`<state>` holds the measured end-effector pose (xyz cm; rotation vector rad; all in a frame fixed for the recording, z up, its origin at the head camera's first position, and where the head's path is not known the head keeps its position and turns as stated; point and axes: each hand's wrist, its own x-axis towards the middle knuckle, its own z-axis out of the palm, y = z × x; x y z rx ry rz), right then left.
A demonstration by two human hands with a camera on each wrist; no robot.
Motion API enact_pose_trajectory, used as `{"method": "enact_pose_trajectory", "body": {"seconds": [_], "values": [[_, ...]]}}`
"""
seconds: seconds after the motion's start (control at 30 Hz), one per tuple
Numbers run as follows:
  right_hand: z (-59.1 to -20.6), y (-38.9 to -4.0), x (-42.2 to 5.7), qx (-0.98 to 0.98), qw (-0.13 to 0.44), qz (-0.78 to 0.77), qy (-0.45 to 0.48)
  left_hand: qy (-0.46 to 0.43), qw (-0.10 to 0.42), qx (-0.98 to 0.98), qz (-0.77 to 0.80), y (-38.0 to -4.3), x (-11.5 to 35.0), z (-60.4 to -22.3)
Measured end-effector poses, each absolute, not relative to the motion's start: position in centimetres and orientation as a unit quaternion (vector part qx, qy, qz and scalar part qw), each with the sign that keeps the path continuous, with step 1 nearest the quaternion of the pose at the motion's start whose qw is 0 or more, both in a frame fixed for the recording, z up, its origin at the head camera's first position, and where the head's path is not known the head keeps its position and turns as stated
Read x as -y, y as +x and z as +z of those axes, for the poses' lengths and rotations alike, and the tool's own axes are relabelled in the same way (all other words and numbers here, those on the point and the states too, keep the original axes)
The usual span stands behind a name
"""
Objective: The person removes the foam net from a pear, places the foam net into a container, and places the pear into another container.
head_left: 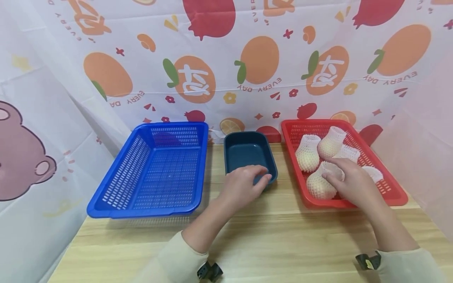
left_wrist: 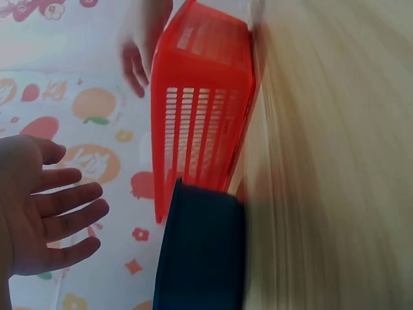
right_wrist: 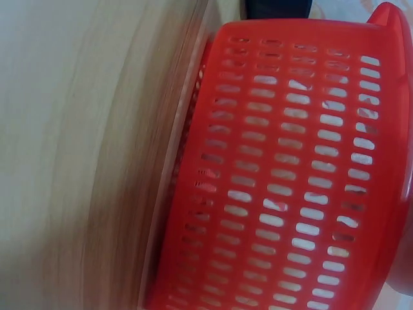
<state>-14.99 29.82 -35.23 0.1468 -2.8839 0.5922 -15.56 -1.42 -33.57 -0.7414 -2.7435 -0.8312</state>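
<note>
My right hand (head_left: 354, 182) hovers over the front of the red basket (head_left: 299, 173), fingers slightly bent and holding nothing. Beneath and around it lie several pale yellowish, rounded things in white foam net sleeves. A front one (head_left: 320, 184) sits right by the thumb, and another (head_left: 332, 142) leans on top just beyond the fingertips. My left hand (head_left: 242, 184) is above the near end of a dark teal tray (head_left: 249, 154); in the left wrist view its fingers (left_wrist: 71, 200) are spread with nothing in them. The right wrist view shows mostly the red basket's slotted wall.
A blue slotted basket (head_left: 166, 177) stands on the left of the wooden table (head_left: 269, 243), with nothing inside it. The teal tray sits between the two baskets. A fruit-printed cloth (head_left: 226, 59) hangs behind, and pale cloth hangs at both sides.
</note>
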Motion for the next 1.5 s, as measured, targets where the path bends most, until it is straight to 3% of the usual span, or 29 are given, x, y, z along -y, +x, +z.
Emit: {"method": "enact_pose_trajectory", "body": {"seconds": [0.47,0.77,1.03,1.17,1.33,1.5], "values": [[-36.3,-15.2,-29.9,0.971,0.111,0.197,0.080,-0.284,-0.096,0.850,-0.434,-14.9,-2.1,-34.7],[-35.7,-14.6,-29.7,0.959,0.187,0.186,0.101,-0.308,-0.111,0.845,-0.422,-14.5,-3.4,-35.5],[-33.4,-13.9,-29.0,0.913,0.334,0.189,0.141,-0.286,-0.143,0.826,-0.464,-14.8,-3.8,-36.4],[-32.0,-13.5,-28.3,0.885,0.380,0.208,0.170,-0.246,-0.171,0.812,-0.502,-14.9,-3.9,-36.6],[-30.2,-12.7,-26.5,0.868,0.390,0.236,0.198,-0.225,-0.176,0.791,-0.541,-15.0,-3.8,-36.5],[-29.5,-12.4,-24.5,0.866,0.370,0.250,0.226,-0.242,-0.144,0.783,-0.554,-14.8,-3.7,-36.2]]}}
